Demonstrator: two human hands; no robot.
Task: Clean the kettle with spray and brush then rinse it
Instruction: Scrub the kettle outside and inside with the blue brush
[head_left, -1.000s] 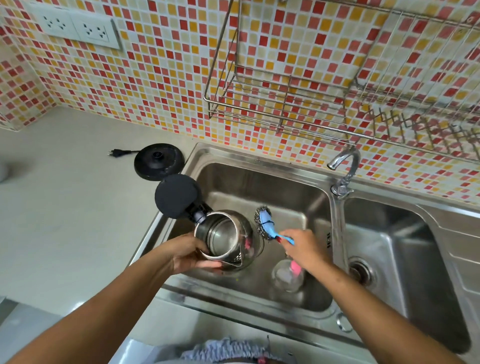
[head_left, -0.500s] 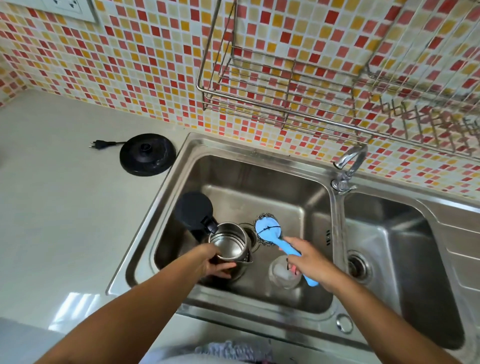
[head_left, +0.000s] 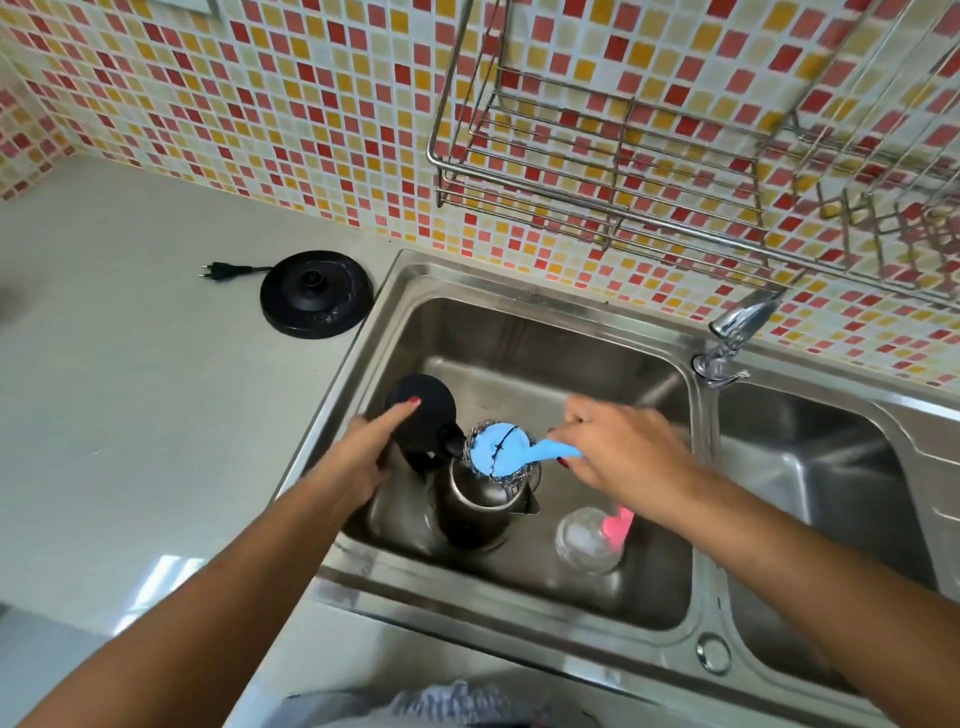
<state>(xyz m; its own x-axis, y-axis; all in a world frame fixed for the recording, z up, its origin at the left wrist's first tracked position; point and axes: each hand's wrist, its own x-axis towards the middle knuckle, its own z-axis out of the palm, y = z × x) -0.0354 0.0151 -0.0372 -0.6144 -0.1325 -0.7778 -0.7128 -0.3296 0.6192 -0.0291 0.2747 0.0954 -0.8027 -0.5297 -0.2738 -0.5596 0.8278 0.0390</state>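
A steel kettle (head_left: 475, 512) stands upright in the left basin of the sink (head_left: 524, 322), its black lid (head_left: 423, 410) flipped open. My left hand (head_left: 363, 457) grips the kettle's black handle, with the index finger resting on the lid. My right hand (head_left: 623, 452) holds the blue handle of a brush (head_left: 501, 452) whose wire-scourer head sits over the kettle's mouth. A clear spray bottle (head_left: 589, 540) with a pink nozzle lies in the basin to the right of the kettle.
The black kettle base (head_left: 317, 293) and its plug (head_left: 215, 271) rest on the grey counter, left of the sink. A tap (head_left: 737, 327) rises between the two basins. A wire dish rack (head_left: 623, 171) hangs on the tiled wall above.
The kettle went down from being held above the basin to standing in it. My left hand shifted to the handle and lid. The brush head came over the kettle's mouth.
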